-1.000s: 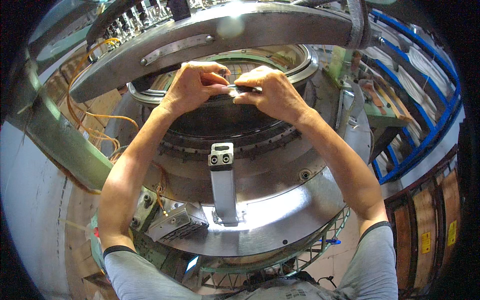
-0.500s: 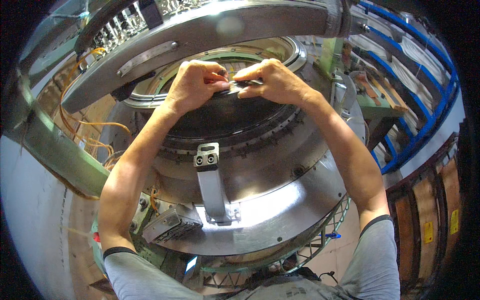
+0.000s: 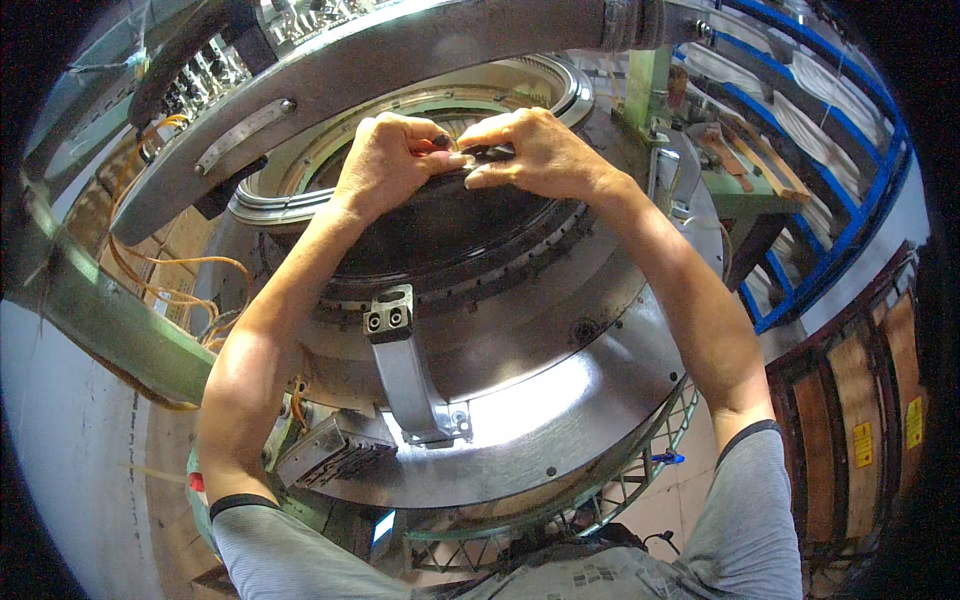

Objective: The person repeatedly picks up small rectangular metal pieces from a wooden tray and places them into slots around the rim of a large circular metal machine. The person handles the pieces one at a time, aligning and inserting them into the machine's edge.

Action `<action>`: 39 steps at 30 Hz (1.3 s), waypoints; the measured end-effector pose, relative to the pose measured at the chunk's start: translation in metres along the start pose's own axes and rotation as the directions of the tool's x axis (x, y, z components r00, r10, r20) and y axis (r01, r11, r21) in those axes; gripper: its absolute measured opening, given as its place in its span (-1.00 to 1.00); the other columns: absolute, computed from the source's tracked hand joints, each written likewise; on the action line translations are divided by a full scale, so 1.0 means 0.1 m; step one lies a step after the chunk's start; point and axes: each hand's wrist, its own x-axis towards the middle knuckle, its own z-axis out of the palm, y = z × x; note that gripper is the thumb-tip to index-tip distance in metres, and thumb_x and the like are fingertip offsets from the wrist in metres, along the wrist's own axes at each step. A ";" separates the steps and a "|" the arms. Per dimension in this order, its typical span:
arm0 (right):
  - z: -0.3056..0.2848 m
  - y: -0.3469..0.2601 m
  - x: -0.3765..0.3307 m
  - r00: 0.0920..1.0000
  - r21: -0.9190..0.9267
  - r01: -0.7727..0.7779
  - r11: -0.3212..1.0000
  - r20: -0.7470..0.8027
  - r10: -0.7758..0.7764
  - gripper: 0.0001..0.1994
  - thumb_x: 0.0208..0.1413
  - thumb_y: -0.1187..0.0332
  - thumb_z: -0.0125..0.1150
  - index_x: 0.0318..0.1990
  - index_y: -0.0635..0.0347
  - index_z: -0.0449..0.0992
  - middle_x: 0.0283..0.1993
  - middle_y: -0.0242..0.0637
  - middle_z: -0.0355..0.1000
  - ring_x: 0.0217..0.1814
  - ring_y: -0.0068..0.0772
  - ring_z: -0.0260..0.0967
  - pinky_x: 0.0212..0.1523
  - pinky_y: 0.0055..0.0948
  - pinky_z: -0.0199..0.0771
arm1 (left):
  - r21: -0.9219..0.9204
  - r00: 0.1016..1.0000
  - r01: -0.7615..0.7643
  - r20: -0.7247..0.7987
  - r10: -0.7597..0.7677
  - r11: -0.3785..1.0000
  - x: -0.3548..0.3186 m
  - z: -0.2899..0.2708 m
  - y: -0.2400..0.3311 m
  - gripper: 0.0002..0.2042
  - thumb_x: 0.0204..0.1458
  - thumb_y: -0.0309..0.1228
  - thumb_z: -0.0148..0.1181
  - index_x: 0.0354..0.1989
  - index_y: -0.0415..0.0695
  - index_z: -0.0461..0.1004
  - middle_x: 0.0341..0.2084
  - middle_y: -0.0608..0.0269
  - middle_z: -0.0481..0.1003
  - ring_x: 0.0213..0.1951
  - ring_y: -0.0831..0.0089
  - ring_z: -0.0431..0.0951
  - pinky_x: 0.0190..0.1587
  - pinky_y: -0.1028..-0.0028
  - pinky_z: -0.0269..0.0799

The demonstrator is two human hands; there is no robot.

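Both arms reach forward over a large round metal machine [image 3: 520, 430], a dark cylinder [image 3: 440, 235] in its middle. My left hand [image 3: 385, 165] is pinched closed, a tiny dark bit showing between thumb and forefinger. Close against it, my right hand [image 3: 540, 155] grips a small dark piece [image 3: 490, 154] between thumb and fingers. The fingertips of the two hands meet above the cylinder's far part. Fingers hide most of what they hold, so its kind does not show.
A thick curved metal arm [image 3: 400, 60] spans the machine beyond my hands. An upright grey bracket [image 3: 410, 380] stands on the near rim. Orange cables [image 3: 180, 262] hang at the left by a green beam [image 3: 130, 310]. A blue rack [image 3: 835, 240] stands at the right.
My fingertips have come closer together, the right thumb now near the left fingertips. The whole view has shifted slightly, the machine appearing a little farther left.
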 end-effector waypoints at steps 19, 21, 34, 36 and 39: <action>-0.34 -0.72 -2.23 0.905 -0.105 -0.291 0.951 -0.353 0.238 -0.81 0.04 0.51 0.43 -0.17 0.31 0.64 0.01 -0.15 0.64 0.18 -0.08 0.56 0.19 -0.19 0.54 | 0.249 0.998 -0.058 0.019 0.055 0.967 -0.30 -0.36 -0.14 -0.72 0.09 -0.27 0.49 -0.15 -0.21 0.69 -0.42 0.02 0.69 -0.32 0.37 0.76 -0.27 0.39 0.64; -0.44 -0.86 -2.75 0.824 -0.048 -0.480 0.876 -0.367 0.432 -0.87 0.02 0.57 0.40 -0.25 0.35 0.64 -0.04 -0.13 0.65 0.16 -0.08 0.57 0.19 -0.21 0.53 | 0.235 1.000 -0.023 0.024 0.018 0.972 -0.42 -0.52 -0.21 -0.72 0.09 -0.29 0.49 -0.14 -0.22 0.68 -0.40 0.02 0.70 -0.32 0.38 0.76 -0.25 0.40 0.64; -0.78 -0.71 -4.59 0.572 0.323 -0.669 0.670 -0.351 0.741 -0.88 0.12 0.52 0.38 -0.21 0.35 0.71 -0.19 -0.15 0.69 -0.15 -0.34 0.63 -0.06 -0.40 0.59 | 0.329 0.997 0.049 0.036 -0.064 0.943 -0.58 -0.74 0.29 -0.56 0.33 -0.20 0.17 0.31 -0.11 0.48 0.13 -0.01 0.60 0.17 0.24 0.60 0.24 0.27 0.46; -0.87 -0.46 -4.78 0.601 0.343 -0.646 0.682 -0.321 0.732 -0.89 0.11 0.50 0.40 -0.22 0.33 0.71 -0.28 -0.19 0.68 -0.27 -0.42 0.63 -0.20 -0.44 0.60 | 0.599 1.000 0.026 -0.024 -0.014 0.800 -0.68 -0.63 0.61 -0.48 0.23 -0.14 0.32 0.30 -0.13 0.48 0.17 -0.05 0.57 0.25 0.11 0.54 0.30 0.23 0.41; -1.04 0.06 -5.09 0.656 0.313 -0.624 0.716 -0.289 0.698 -0.89 0.11 0.47 0.41 -0.24 0.32 0.71 -0.40 -0.24 0.66 -0.44 -0.51 0.57 -0.38 -0.49 0.54 | 0.419 0.938 0.326 -0.255 -0.234 0.848 -0.92 -0.35 1.17 -0.67 0.16 -0.29 0.42 0.05 -0.16 0.64 -0.07 -0.01 0.66 -0.01 0.25 0.66 0.14 0.29 0.52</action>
